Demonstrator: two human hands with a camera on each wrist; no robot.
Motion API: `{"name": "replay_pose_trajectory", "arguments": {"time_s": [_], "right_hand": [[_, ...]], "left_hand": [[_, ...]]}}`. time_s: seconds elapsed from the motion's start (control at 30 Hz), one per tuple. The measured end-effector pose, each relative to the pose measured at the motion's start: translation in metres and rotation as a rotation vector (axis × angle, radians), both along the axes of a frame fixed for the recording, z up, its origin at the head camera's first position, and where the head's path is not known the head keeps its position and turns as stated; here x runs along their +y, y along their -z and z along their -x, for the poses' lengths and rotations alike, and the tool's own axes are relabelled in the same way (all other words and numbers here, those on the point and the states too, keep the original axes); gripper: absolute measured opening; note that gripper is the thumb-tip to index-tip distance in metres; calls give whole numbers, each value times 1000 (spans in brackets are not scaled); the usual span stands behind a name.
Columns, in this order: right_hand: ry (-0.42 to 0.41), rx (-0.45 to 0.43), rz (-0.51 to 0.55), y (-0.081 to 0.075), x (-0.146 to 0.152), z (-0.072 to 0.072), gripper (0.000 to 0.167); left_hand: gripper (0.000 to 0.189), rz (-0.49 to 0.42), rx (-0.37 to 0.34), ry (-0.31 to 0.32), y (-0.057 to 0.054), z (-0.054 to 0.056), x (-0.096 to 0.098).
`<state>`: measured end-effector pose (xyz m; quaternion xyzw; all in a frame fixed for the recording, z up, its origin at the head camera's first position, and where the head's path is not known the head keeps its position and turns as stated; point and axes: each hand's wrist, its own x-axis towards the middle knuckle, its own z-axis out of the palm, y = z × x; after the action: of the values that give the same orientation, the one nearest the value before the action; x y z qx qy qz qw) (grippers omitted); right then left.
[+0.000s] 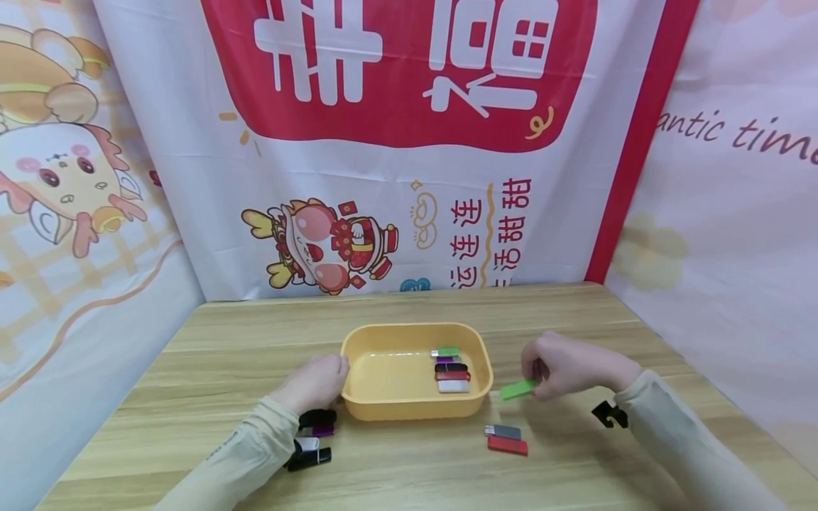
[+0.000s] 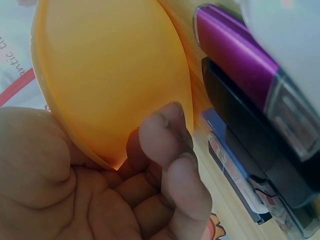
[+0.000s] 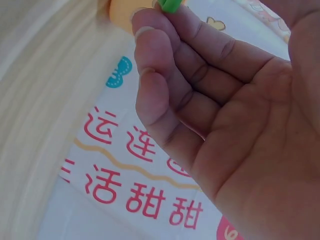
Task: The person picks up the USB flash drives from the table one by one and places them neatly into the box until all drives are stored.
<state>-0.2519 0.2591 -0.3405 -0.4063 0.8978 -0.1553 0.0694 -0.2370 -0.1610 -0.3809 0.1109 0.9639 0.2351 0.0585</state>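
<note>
My left hand (image 1: 316, 383) grips the left end of a yellow plastic tray (image 1: 409, 410); in the left wrist view the fingers curl at the tray's wall (image 2: 115, 65). To the right of the tray, my right hand (image 1: 565, 363) pinches a green USB flash drive (image 1: 517, 389) just above the table. Only a tip of that green flash drive (image 3: 170, 5) shows in the right wrist view. Inside the tray, at its right end, lies a column of several flash drives, among them a green one (image 1: 449, 352), a red one (image 1: 452, 376) and a white one (image 1: 454, 387).
Before the tray's right corner lie a grey flash drive (image 1: 507, 431) and a red one (image 1: 508, 446). Beside my left wrist are several more, including a black one (image 1: 309, 459) and a purple one (image 2: 240, 45), partly hidden by the sleeve. Printed cloths (image 1: 409, 163) hang around the table.
</note>
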Motion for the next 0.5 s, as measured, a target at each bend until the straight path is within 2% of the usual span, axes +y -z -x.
{"name": "replay_pose_trajectory", "arguments": {"time_s": [0.3,0.5], "right_hand": [[39,1,34,-12,13,-2,20],[56,38,37,-18,17,-1,20]], "left_hand": [[46,18,29,8,0,0,1],[45,26,36,10,-1,0,1]]}}
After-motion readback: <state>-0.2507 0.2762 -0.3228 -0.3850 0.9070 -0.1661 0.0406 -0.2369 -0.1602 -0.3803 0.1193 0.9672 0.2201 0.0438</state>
